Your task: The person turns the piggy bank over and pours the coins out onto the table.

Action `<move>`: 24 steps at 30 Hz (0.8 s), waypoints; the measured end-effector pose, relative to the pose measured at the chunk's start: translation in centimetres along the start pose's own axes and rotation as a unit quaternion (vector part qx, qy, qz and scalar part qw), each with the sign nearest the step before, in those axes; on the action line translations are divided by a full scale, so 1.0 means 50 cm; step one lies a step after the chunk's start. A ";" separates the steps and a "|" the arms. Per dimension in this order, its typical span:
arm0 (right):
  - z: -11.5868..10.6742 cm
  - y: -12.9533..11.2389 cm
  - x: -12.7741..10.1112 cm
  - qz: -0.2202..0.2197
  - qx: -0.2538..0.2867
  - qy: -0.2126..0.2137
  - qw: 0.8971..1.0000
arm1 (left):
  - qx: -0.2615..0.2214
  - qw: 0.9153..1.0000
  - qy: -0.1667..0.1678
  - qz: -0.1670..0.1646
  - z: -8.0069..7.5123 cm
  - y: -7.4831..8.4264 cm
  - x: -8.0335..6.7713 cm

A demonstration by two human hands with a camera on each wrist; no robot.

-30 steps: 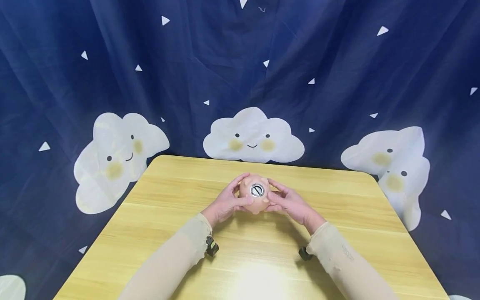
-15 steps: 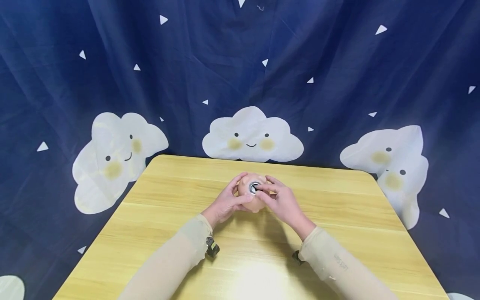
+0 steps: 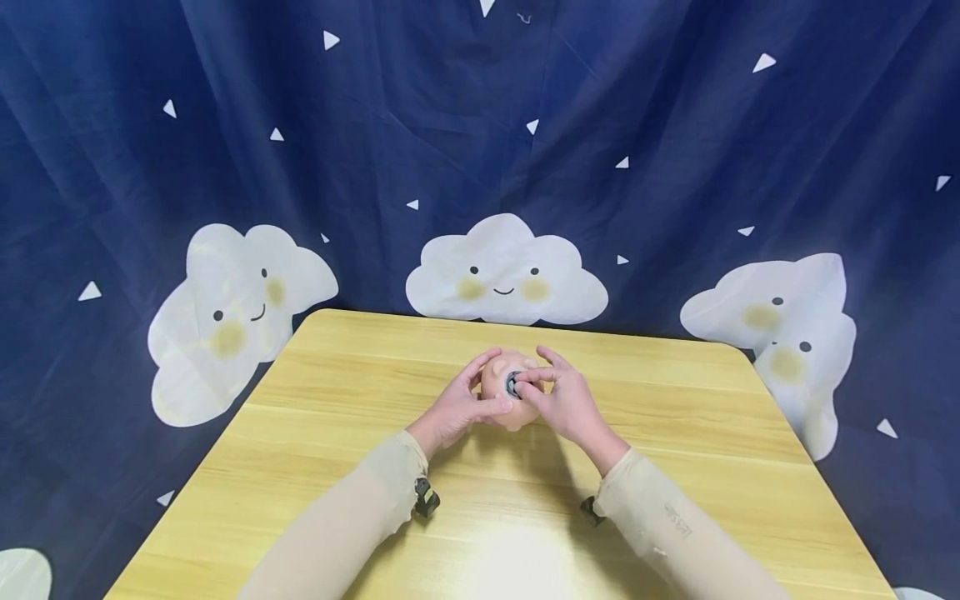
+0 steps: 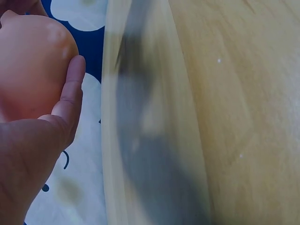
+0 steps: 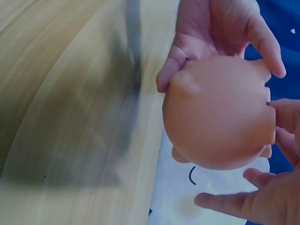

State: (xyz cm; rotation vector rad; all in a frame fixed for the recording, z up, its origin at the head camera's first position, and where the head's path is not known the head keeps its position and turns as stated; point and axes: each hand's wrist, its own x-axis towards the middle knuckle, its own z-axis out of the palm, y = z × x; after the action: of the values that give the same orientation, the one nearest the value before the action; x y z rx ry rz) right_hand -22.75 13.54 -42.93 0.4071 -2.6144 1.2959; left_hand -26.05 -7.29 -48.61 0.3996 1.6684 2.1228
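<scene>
- My left hand (image 3: 457, 408) is cupping the pink piggy bank (image 3: 504, 398), belly plug (image 3: 513, 384) facing up.
- My right hand (image 3: 561, 402), at 3 o'clock, is pinching the plug; judging I'm mid-twist, a firm turn comes next.

Smooth matt piggy bank (image 3: 504, 400), wood-grain table (image 3: 675, 467)

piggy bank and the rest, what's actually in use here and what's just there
In use:
pink piggy bank
round metal plug
left hand, gripping the bank
right hand, pinching the plug

Just there:
wooden table
cloud curtain
</scene>
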 end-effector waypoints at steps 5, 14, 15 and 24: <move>-0.008 0.002 0.003 0.009 0.011 -0.033 0.999 | 0.010 1.000 0.000 -0.001 0.002 -0.003 -0.002; -0.024 -0.003 0.008 -0.089 -0.031 -0.059 0.994 | 0.029 1.000 -0.008 0.004 0.003 -0.001 -0.007; -0.027 -0.004 0.010 -0.098 -0.034 -0.066 0.992 | 0.030 0.999 -0.012 0.004 0.003 0.000 -0.007; -0.049 0.004 0.017 -0.143 -0.080 -0.140 0.977 | 0.054 0.998 -0.034 0.001 0.004 0.001 -0.010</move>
State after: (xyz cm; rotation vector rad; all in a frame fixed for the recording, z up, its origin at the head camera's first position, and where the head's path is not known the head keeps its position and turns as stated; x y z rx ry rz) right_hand -23.49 15.47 -41.36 0.9578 -2.7228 0.9884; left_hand -25.51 -7.38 -48.48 0.5013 1.7494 2.0017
